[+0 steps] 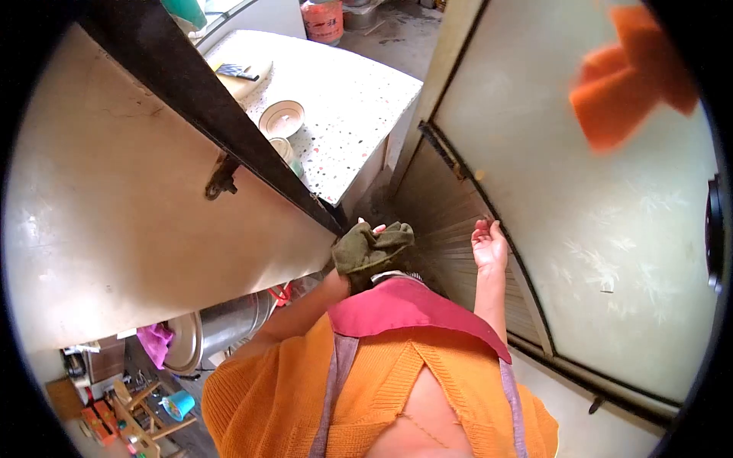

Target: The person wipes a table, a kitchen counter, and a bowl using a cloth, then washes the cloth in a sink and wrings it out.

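Note:
A dark green cloth (372, 246) is bunched over my left hand (376, 227), in front of the chest; only some fingertips show past its upper edge, and the hand holds the cloth. My right hand (489, 243) is raised at the edge of the pale door panel (611, 229), palm up with the fingers curled loosely and apart, nothing in it. Beyond the doorway stands a speckled white tabletop (351, 99) bearing a bowl (282, 120), a glass jar (285, 153) and a knife (238, 72) on a round board (256, 79).
On the left is a pale door (137, 198) with a dark edge and a metal latch (221, 179). A large metal container (233, 324), a purple cloth (156, 343) and a blue bucket (178, 405) stand lower left. A red bucket (323, 20) sits beyond the table.

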`<state>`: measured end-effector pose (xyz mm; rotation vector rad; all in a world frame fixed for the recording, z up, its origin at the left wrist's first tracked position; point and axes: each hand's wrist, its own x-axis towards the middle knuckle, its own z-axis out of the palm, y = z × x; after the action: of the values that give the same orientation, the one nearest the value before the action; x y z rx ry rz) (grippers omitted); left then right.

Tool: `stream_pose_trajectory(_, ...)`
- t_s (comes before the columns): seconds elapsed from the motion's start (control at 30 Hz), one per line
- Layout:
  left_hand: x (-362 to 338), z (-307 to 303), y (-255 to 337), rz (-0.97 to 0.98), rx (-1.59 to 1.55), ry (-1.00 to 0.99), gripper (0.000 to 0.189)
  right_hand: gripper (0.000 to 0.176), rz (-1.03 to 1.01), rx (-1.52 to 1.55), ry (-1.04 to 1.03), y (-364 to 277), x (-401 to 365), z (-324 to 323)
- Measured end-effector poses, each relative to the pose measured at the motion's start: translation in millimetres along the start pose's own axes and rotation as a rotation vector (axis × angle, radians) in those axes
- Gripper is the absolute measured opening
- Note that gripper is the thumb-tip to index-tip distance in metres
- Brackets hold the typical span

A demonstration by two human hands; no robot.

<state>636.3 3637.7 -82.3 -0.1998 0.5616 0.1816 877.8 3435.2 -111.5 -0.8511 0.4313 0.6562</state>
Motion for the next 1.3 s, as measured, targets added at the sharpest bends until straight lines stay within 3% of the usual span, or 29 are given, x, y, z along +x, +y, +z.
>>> stream_pose_trajectory(0.03, 16.3, -4.6, 1.4, 0.072, 0.004, 0.041, 0.039, 0.018, -0.009, 0.066, 0.008, -10.7, 1.4, 8.2)
stream_pose_trajectory(0.07, 30.4, -24.7, 17.0, -0.041, 0.013, -0.106, 0.037, 0.016, -0.007, 0.130, 0.032, -17.0, 3.0, 11.3)
stream_pose_trajectory(0.13, 18.4, 2.7, 11.5, -0.033, -0.195, -0.312, 0.039, 0.015, 0.013, 0.156, -0.001, -25.8, 18.4, -0.6)
stream_pose_trajectory(0.17, -18.0, 90.8, -9.8, 0.260, 0.198, 0.254, 0.039, 0.015, 0.033, 0.176, -0.021, -30.0, 21.8, -2.1)
stream_pose_trajectory(0.2, -2.9, 59.5, 2.4, 0.250, 0.190, -0.040, 0.039, 0.016, 0.046, 0.195, -0.036, -34.6, 23.4, -3.4)
stream_pose_trajectory(0.27, 30.8, 34.7, 17.9, 0.505, 0.433, -0.289, 0.036, 0.016, 0.048, 0.198, -0.038, -46.4, 41.9, -13.7)
stream_pose_trajectory(0.3, 39.8, 35.9, 28.0, 0.521, 0.428, -0.280, 0.036, 0.017, 0.036, 0.219, -0.024, -51.6, 43.7, -11.9)
stream_pose_trajectory(0.37, 60.3, 37.8, 56.8, 0.794, 0.089, -0.110, 0.026, 0.018, 0.020, 0.243, -0.019, -58.4, 49.0, -11.0)
stream_pose_trajectory(0.4, 68.0, 45.8, 70.9, 0.889, 0.046, -0.398, 0.043, 0.018, 0.008, 0.245, 0.002, -61.4, 51.7, -8.1)
stream_pose_trajectory(0.47, 89.2, 77.0, 81.4, 1.341, 0.161, -0.135, 0.039, 0.019, -0.018, 0.234, 0.033, -67.4, 58.1, -5.7)
stream_pose_trajectory(0.5, 91.1, 74.9, 88.5, 1.367, 0.362, 0.026, 0.042, 0.019, -0.026, 0.232, 0.057, -69.7, 64.0, -5.5)
stream_pose_trajectory(0.53, 116.4, 68.8, 105.4, 1.572, 0.600, 0.347, 0.059, 0.019, -0.038, 0.231, 0.084, -72.2, 68.7, -5.5)
stream_pose_trajectory(0.6, 160.9, 29.9, 140.3, 1.972, 1.433, 0.924, 0.072, 0.019, -0.044, 0.220, 0.074, -74.2, 83.3, -15.2)
stream_pose_trajectory(0.63, 179.0, 16.2, 142.9, 1.695, 1.629, 1.080, 0.081, 0.019, -0.069, 0.201, 0.089, -73.9, 91.2, -18.1)
stream_pose_trajectory(0.73, 243.2, -41.3, 170.4, 1.102, 2.178, 1.416, 0.085, 0.019, -0.181, 0.109, 0.102, -60.2, 111.0, -22.0)
stream_pose_trajectory(0.87, 287.5, -9.6, 193.0, 1.099, 2.262, 1.381, 0.079, 0.009, -0.137, -0.160, 0.141, -54.0, 150.8, -33.3)
stream_pose_trajectory(0.93, 317.5, 13.6, 215.0, 1.027, 2.344, 1.199, 0.078, 0.019, -0.253, -1.053, -0.272, -49.0, 219.0, -81.1)
stream_pose_trajectory(0.97, 341.1, 19.8, 227.8, 1.087, 2.333, 1.188, 0.078, 0.034, 0.361, -0.563, 0.030, -59.6, 254.4, -78.4)
stream_pose_trajectory(1.0, 361.5, 34.1, 237.7, 1.156, 2.371, 1.216, 0.079, 0.034, 0.368, -0.579, 0.023, -56.0, 257.8, -29.4)
stream_pose_trajectory(1.07, 401.5, 71.3, 260.4, 1.083, 2.350, 1.165, 0.079, 0.038, 0.114, -0.660, 0.054, -45.9, 266.2, 85.7)
stream_pose_trajectory(1.13, 442.8, 99.0, 294.7, 1.213, 2.330, 0.903, 0.078, 0.037, 0.030, -0.809, -0.151, -52.4, 286.5, 167.5)
stream_pose_trajectory(1.2, 485.3, 135.8, 320.6, 1.246, 2.222, 0.644, 0.078, 0.037, -0.027, -0.741, -0.298, -51.9, 323.1, 223.6)
stream_pose_trajectory(1.3, 529.6, 174.5, 335.5, 1.393, 2.221, 0.766, 0.073, 0.036, -0.040, -0.783, -0.416, -42.5, 354.3, 298.4)
